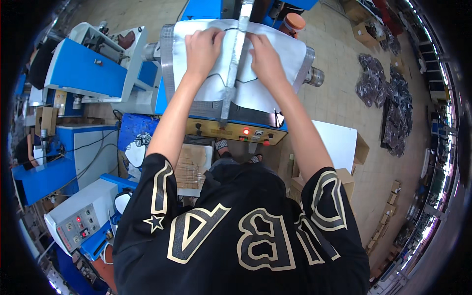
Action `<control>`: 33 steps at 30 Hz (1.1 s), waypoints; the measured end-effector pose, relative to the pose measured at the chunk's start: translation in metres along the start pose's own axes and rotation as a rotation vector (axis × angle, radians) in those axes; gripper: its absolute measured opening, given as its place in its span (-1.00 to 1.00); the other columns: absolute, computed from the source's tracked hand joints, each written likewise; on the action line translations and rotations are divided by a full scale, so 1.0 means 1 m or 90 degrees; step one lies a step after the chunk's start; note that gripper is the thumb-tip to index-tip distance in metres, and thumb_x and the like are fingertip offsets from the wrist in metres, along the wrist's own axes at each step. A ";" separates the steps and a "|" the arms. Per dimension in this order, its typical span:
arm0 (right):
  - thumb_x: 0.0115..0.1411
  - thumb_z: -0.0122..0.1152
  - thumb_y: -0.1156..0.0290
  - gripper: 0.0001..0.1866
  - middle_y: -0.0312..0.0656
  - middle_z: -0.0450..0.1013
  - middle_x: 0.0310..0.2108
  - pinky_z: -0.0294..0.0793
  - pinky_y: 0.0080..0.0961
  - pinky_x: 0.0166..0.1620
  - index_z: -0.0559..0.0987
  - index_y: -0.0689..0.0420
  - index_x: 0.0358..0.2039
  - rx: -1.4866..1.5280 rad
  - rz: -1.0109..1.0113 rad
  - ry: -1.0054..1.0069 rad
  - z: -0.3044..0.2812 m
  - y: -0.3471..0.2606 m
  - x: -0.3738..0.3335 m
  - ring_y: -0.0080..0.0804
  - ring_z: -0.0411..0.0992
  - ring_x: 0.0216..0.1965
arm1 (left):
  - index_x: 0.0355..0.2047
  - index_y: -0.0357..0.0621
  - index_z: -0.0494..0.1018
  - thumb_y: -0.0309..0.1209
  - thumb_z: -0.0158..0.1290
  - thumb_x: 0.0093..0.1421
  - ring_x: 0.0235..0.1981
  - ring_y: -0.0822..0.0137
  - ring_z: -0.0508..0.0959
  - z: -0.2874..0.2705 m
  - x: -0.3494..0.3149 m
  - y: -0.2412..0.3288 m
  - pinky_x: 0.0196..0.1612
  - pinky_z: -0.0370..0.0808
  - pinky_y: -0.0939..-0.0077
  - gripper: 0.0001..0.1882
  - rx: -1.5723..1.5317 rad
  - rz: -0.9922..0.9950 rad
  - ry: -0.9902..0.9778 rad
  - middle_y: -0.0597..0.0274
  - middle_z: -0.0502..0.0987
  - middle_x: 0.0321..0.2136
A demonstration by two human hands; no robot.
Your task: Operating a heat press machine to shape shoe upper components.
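Note:
A white sheet (290,49) is draped over a ridged metal roller (168,64), and a narrow silver bar (233,69) crosses above it. My left hand (202,51) rests on the sheet left of the bar, its thumb and fingers bunched together at a thin dark line; whatever they pinch is hidden. To the bar's right, my right hand (266,58) lies on the sheet with fingers reaching toward the bar and the thumb apart. A second dark line (248,80) crosses the sheet nearer to me, passing beneath the bar.
Before me is the machine's control panel (226,130) with a lit red button. A tub with an orange lid (295,20) stands behind the roller. Blue-and-white machines (88,69) fill the left side. Dark wrapped bundles (372,81) lie on the right floor; a white board (337,145) is nearer.

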State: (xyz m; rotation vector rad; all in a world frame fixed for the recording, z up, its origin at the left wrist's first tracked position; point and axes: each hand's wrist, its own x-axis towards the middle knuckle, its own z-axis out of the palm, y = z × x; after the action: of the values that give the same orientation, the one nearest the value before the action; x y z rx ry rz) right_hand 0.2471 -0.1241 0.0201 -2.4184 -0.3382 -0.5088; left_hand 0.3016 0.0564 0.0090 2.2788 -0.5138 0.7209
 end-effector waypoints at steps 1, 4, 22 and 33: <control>0.07 0.07 0.61 -0.55 0.03 0.41 -0.01 0.46 -0.10 -0.18 0.44 0.11 0.03 0.000 -0.001 -0.001 -0.004 0.003 0.009 0.04 0.45 -0.13 | -0.42 -0.12 0.59 -0.34 0.09 0.17 -0.40 0.06 0.54 0.006 0.012 -0.003 -0.26 0.30 0.19 -0.84 -0.017 0.019 -0.005 0.11 0.60 -0.49; 0.05 0.07 0.56 -0.57 -0.24 0.37 0.13 0.33 -0.13 0.06 0.52 0.12 0.00 -0.320 -0.053 -0.061 -0.013 -0.003 0.023 -0.17 0.31 0.14 | -0.30 -0.15 0.57 -0.40 0.09 0.17 -0.45 0.04 0.53 0.017 0.026 -0.010 -0.25 0.36 0.17 -0.86 -0.045 0.061 -0.009 0.12 0.58 -0.54; -0.24 0.50 0.05 0.16 0.05 0.08 0.33 0.03 -0.03 0.34 0.10 0.27 0.31 -0.319 0.060 -0.332 0.002 0.012 0.044 -0.07 0.03 0.36 | 0.20 -0.36 0.20 -0.30 0.28 -0.09 0.27 0.07 0.25 0.001 0.031 -0.011 0.35 0.04 0.02 -0.14 0.150 0.234 -0.380 -0.09 0.32 0.17; -0.35 0.54 -0.07 0.19 0.03 0.29 0.20 0.12 -0.03 0.31 0.19 0.14 0.29 -0.197 0.127 -0.494 -0.004 0.061 0.084 -0.06 0.28 0.22 | 0.01 -0.31 0.37 -0.07 0.44 -0.34 -0.06 -0.03 0.54 0.023 0.088 -0.015 0.16 0.35 0.19 -0.08 0.069 0.171 -0.618 -0.11 0.55 -0.15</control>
State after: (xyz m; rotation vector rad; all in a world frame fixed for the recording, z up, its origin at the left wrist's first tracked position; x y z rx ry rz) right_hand 0.3430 -0.1642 0.0271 -2.8281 -0.3461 0.5296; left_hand 0.3853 0.0368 0.0422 2.5847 -1.2518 -0.3231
